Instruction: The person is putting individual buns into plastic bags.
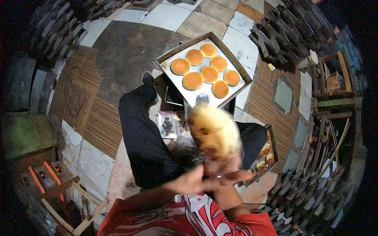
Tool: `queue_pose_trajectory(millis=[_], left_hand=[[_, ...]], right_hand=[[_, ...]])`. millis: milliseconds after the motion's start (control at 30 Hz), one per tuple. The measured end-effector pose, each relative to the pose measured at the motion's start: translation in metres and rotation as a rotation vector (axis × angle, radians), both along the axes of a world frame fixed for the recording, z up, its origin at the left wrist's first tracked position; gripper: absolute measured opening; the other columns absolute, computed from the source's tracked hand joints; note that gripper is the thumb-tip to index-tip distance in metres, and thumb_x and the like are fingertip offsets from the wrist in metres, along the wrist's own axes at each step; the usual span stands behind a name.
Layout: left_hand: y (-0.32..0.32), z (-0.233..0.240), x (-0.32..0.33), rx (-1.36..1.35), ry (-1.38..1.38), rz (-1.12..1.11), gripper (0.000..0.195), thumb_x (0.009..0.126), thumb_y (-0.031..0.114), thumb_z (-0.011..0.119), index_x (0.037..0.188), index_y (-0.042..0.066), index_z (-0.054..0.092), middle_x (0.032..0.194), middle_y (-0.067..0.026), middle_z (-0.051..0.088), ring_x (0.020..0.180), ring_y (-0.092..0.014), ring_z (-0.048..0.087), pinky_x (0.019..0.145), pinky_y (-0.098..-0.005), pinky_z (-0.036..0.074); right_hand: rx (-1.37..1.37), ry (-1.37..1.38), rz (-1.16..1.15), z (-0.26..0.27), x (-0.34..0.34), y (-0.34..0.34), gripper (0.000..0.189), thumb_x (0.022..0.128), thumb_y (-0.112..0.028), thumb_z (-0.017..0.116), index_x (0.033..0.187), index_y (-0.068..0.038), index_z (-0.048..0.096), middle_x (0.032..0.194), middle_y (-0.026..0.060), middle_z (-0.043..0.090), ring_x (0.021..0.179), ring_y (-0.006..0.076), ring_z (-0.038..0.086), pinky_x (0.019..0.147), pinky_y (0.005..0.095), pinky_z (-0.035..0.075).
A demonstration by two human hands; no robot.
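Observation:
Blurred by motion, a large pale yellow bread (pixel 217 132) with a darker brown side is raised in front of my lap. My right hand (pixel 223 168) grips its lower end. My left hand (pixel 192 180) meets the right at the wrist or palm; its fingers are too blurred and overlapped to make out. Beyond the bread, a square metal baking tray (pixel 184 85) holds several round golden buns (pixel 209 74), spaced apart. Between my legs lie clear plastic packages (pixel 166 125) with dark print.
A second tray (pixel 273 141) with browned, swirled rolls (pixel 261 166) sits beside my right leg. Stacked dark metal pans (pixel 280 38) stand at the upper right, more at the lower right. A wooden frame (pixel 88 218) is at lower left, shelving (pixel 333 100) at right. The floor is patched tile.

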State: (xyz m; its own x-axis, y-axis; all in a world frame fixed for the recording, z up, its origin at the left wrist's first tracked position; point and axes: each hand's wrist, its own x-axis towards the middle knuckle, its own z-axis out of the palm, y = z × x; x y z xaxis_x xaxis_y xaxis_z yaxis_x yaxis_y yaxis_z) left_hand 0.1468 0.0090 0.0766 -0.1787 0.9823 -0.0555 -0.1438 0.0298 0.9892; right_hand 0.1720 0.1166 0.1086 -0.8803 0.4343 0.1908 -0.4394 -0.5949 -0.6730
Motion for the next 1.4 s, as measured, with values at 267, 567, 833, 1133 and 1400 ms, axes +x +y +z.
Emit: queue_pose_trajectory(millis=[267, 567, 833, 1133, 1400], left_hand=[[0.010, -0.064, -0.082, 0.246, -1.222, 0.911, 0.059, 0.085, 0.051, 0.050, 0.122, 0.007, 0.039, 0.113, -0.0120, 0.052, 0.105, -0.026, 0.053, 0.091, -0.0410, 0.044], [-0.015, -0.047, -0.127, 0.310, -1.057, 0.976, 0.063, 0.086, 0.055, 0.042, 0.128, 0.007, 0.037, 0.121, -0.0199, 0.048, 0.110, -0.038, 0.049, 0.085, -0.0585, 0.045], [-0.010, -0.022, -0.102, 0.408, -0.905, 1.003, 0.066, 0.084, 0.058, 0.044, 0.129, 0.011, 0.037, 0.119, -0.0147, 0.050, 0.106, -0.035, 0.052, 0.085, -0.0520, 0.047], [-0.025, -0.024, -0.119, 0.395, -1.058, 1.265, 0.061, 0.086, 0.058, 0.037, 0.112, 0.003, 0.045, 0.096, -0.0170, 0.057, 0.089, -0.029, 0.058, 0.075, -0.0445, 0.051], [-0.014, -0.003, -0.107, 0.371, -1.088, 1.119, 0.063, 0.085, 0.057, 0.040, 0.116, 0.003, 0.045, 0.101, -0.0230, 0.057, 0.090, -0.034, 0.060, 0.074, -0.0469, 0.053]], right_hand=[[1.621, -0.459, 0.005, -0.032, -0.042, -0.022, 0.092, 0.065, -0.043, 0.073, 0.130, 0.005, 0.029, 0.123, 0.0272, 0.039, 0.113, 0.0432, 0.040, 0.098, 0.0461, 0.031], [1.329, -0.460, 0.240, -0.031, -0.042, 0.011, 0.018, 0.077, -0.009, 0.064, 0.092, -0.001, 0.057, 0.084, 0.0120, 0.059, 0.080, 0.0283, 0.059, 0.071, 0.0324, 0.046], [1.830, -0.316, 0.201, -0.031, -0.023, 0.010, 0.016, 0.079, -0.008, 0.054, 0.091, -0.002, 0.046, 0.075, 0.0166, 0.057, 0.072, 0.0304, 0.057, 0.061, 0.0382, 0.046], [1.396, -0.609, 1.018, 0.016, 0.002, 0.045, 0.017, 0.082, -0.014, 0.060, 0.098, -0.007, 0.057, 0.084, 0.0108, 0.061, 0.076, 0.0195, 0.061, 0.065, 0.0319, 0.048], [1.445, -0.454, 0.455, -0.013, -0.034, 0.018, 0.020, 0.083, -0.017, 0.060, 0.093, -0.001, 0.053, 0.081, 0.0149, 0.058, 0.069, 0.0302, 0.059, 0.059, 0.0336, 0.049]])
